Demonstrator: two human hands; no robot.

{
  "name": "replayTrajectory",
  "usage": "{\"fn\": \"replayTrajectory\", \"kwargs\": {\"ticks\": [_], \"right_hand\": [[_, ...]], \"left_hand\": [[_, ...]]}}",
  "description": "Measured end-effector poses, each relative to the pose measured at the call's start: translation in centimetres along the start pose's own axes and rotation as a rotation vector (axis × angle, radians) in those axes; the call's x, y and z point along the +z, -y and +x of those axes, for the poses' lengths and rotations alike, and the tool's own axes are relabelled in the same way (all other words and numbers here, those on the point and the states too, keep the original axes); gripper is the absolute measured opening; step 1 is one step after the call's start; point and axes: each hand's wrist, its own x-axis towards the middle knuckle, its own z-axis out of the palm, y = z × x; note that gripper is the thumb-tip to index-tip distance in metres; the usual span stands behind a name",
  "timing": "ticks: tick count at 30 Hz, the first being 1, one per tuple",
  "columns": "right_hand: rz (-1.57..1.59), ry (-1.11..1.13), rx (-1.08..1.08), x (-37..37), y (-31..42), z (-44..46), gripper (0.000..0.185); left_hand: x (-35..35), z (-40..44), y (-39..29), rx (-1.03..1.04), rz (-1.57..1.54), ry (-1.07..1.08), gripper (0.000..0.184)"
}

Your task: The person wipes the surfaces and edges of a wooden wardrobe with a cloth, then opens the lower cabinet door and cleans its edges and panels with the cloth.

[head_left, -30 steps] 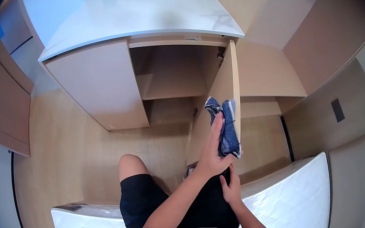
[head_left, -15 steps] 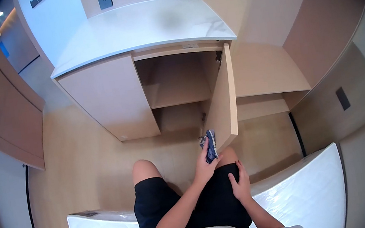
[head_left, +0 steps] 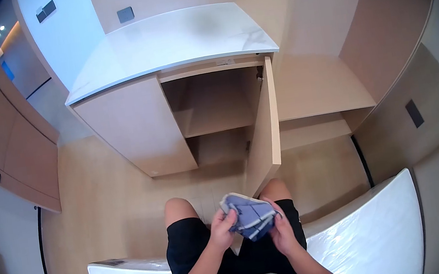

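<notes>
Gripping opposite sides of the cloth above the lap, left hand and right hand hold it slantwise between them; the door's top outer corner lies forward, nearer the right.

We see a smooth, matt, wood-look cabinet; on it, a glossy, marble-look countertop; in front of it, a matt, woven-looking cloth and a shiny, plastic-wrapped mattress; around it, smooth wood-look flooring.
</notes>
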Motion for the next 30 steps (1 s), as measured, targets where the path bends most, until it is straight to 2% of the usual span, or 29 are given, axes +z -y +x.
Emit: {"fn": "replayTrajectory", "kwargs": {"ticks": [1, 2, 3, 5, 6, 9, 10, 11, 13, 16, 17, 19, 21, 22, 26, 28, 30], "right_hand": [[0.276, 0.125, 0.082, 0.8, -0.3, -0.2, 0.068], [0.353, 0.122, 0.138, 1.8, -0.3, -0.2, 0.069], [0.428, 0.116, 0.191, 2.5, 0.1, -0.2, 0.07], [0.368, 0.103, 0.222, 1.3, -0.5, 0.5, 0.07], [0.336, 0.094, 0.242, 0.9, -0.3, 0.6, 0.071], [0.315, 0.083, 0.217, 0.5, 2.9, 0.3, 0.07], [0.324, 0.036, 0.188, 0.4, 3.8, 0.2, 0.069], [0.358, 0.058, 0.11, 0.3, 5.2, 0.2, 0.068], [0.41, -0.064, -0.011, -1.2, 6.0, 0.3, 0.068], [0.184, -0.299, -0.316, -3.2, 6.2, 1.2, 0.066], [0.078, -0.399, -0.427, -3.4, 6.5, 2.0, 0.062], [0.095, -0.343, -0.63, -1.3, 7.8, 3.5, 0.051], [-0.322, -0.396, -0.526, -1.9, 6.0, 4.7, 0.057], [-0.586, -0.337, -0.52, -5.1, 3.6, 6.2, 0.05], [-0.624, -0.118, -0.581, 1.2, 0.9, 10.2, 0.079], [-0.606, -0.028, -0.564, 3.0, 1.9, 11.1, 0.085], [-0.665, 0.01, -0.694, 6.3, 4.3, 12.1, 0.084]], "left_hand": [[0.0, -0.2, -0.1, -0.053, -0.005, 0.054, 0.037], [-0.4, 0.0, 0.4, -0.079, 0.276, 0.089, 0.042], [0.3, 0.5, 0.0, 0.096, 0.507, 0.105, 0.044], [2.2, 2.3, -1.5, 0.455, 0.957, 0.137, 0.047], [3.2, 2.8, -3.3, 0.46, 1.066, 0.208, 0.056], [5.2, 3.8, -4.9, 0.589, 0.954, 0.191, 0.06], [5.5, 4.1, -5.4, 0.534, 0.916, 0.209, 0.066], [5.8, 4.9, -5.6, 0.553, 0.9, 0.22, 0.067], [7.0, 6.8, -5.5, 0.587, 0.868, 0.243, 0.07], [10.7, 9.7, -4.7, 0.629, 0.726, 0.258, 0.071], [11.9, 10.3, -3.7, 0.537, 0.635, 0.214, 0.07], [13.7, 11.8, -2.4, 0.362, 0.462, 0.135, 0.071], [12.9, 12.8, -1.1, 0.325, 0.319, 0.167, 0.069], [12.3, 13.1, -0.2, 0.301, 0.25, 0.182, 0.068], [11.2, 12.4, -2.1, 0.241, 0.17, 0.169, 0.069], [10.6, 12.0, -4.4, 0.249, 0.137, 0.151, 0.071], [9.1, 12.1, -5.5, 0.269, 0.152, 0.093, 0.074]]}}
